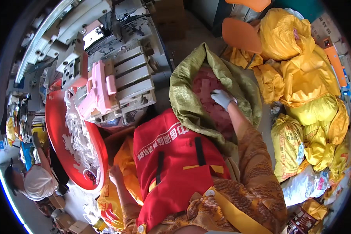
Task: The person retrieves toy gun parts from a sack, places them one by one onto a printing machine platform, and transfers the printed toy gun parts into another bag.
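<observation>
A green woven sack [180,91] stands in front of me with its mouth spread wide. Inside lies a heap of flat pinkish-red pieces [208,84]. My right hand [222,98], in a pale glove, rests on these pieces with its fingers stretched out and nothing seen in them. Down at the left, my left hand [116,173] is curled closed beside an orange-yellow bag [126,158]; whatever it may hold is hidden. A red apron [175,156] covers my lap, between both arms.
A large red tub [58,132] of white plastic pieces stands left, below a machine bearing a pink gun-shaped part [96,87]. Yellow bags [308,78] pile up at right near an orange chair [241,35]. Another person [39,179] works at far left.
</observation>
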`<state>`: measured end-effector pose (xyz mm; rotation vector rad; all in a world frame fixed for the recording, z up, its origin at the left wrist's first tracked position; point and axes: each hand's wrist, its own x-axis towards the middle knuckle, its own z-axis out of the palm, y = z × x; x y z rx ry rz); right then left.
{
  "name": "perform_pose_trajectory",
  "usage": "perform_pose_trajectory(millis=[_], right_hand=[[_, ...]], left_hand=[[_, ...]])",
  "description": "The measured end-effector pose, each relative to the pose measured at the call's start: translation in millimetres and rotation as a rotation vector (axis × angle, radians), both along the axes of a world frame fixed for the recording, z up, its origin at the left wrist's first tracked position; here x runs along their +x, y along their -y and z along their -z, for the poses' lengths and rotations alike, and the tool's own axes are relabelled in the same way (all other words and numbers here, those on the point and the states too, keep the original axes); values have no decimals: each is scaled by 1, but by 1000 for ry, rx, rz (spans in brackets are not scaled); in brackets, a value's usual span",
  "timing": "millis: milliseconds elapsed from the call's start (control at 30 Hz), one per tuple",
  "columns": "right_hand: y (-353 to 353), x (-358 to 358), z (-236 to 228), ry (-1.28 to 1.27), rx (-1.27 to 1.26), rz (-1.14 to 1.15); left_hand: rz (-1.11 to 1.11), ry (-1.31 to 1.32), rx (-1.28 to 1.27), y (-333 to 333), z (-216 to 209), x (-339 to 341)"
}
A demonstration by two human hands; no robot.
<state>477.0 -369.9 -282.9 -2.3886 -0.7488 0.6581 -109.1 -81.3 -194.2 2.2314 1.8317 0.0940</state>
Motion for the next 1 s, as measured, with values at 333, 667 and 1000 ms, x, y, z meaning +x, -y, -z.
perform_pose_trajectory(millis=[333,667,1000], right_hand=[[-50,-15,54,-66,-437,318],[17,-80,-81,728,259,187],[3,-191,-161,167,591,-427]], left_hand=[[131,40,-121,34,-16,30],[325,664,-487,66,-60,194],[-98,1155,-1310,117,-60,270]])
